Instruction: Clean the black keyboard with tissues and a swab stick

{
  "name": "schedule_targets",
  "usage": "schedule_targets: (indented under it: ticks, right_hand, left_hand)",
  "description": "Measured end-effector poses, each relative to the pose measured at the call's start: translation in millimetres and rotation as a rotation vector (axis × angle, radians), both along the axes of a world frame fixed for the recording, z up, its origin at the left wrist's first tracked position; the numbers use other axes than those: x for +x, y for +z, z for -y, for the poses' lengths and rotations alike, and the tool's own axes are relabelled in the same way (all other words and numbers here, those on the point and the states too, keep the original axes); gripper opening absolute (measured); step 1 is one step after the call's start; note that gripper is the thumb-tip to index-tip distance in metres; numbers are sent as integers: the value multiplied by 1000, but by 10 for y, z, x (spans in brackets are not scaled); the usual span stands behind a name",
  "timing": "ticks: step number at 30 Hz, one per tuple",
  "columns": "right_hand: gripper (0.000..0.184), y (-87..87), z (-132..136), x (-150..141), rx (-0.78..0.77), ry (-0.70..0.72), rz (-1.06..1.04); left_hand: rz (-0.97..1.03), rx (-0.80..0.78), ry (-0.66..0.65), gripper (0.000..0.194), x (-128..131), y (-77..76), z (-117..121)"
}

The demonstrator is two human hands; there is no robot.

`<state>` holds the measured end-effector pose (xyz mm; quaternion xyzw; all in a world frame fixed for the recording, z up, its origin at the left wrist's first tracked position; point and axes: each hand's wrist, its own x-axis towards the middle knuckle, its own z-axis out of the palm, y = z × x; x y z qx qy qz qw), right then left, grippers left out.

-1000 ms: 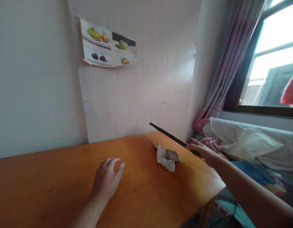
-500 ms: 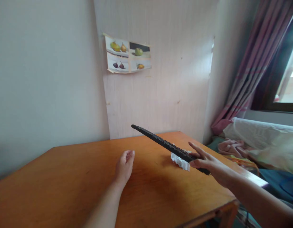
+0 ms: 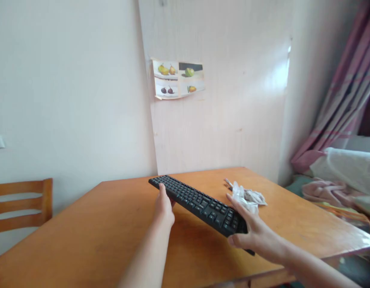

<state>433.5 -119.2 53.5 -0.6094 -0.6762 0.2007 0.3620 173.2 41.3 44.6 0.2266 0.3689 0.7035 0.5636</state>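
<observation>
A black keyboard [image 3: 199,202] is held above the wooden table [image 3: 119,232], its keys turned up toward me and its right end nearer to me. My left hand [image 3: 164,208] grips its left part, thumb on the front edge and fingers underneath, mostly hidden. At the keyboard's right end, my right hand [image 3: 252,232] is closed round it, with the thumb at the near edge and a finger stretched along the far side. Behind the right hand, crumpled clear plastic [image 3: 244,198] lies on the table beside a greyish cloth-like bundle [image 3: 255,197].
Small dark thin items [image 3: 228,184] lie near the plastic. A wooden chair [image 3: 21,204] stands at the left. The wall with fruit pictures [image 3: 179,80] bounds the table's far side. Bedding [image 3: 329,192] and a curtain [image 3: 331,108] are at the right.
My left hand, apart from the keyboard before, now grips its left part. The keyboard has come lower and tilted so its keys show. The view has swung left, bringing the chair in.
</observation>
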Motion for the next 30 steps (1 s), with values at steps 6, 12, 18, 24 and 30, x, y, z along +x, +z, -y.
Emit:
schedule_targets:
  ticks: [6,12,18,24,30]
  right_hand:
    - [116,-72,-5,-125,124,82,172]
    - [120,-170,-57,-247,186,159,333]
    - [117,-199,-53,-346,187,222,373]
    - [117,-171,-44,-407,122,267,388]
    - [118,-137,-48,-450,59,299,396]
  left_hand:
    - [65,-55,15,27,-262,-1,152]
    - [114,-98,35,22,-533,-10,309]
    - [145,-148,58,21,-723,-93,384]
    - [178,-202,73,17,-824,-164,411]
    - [229,-220,58,16,-903,-167,466]
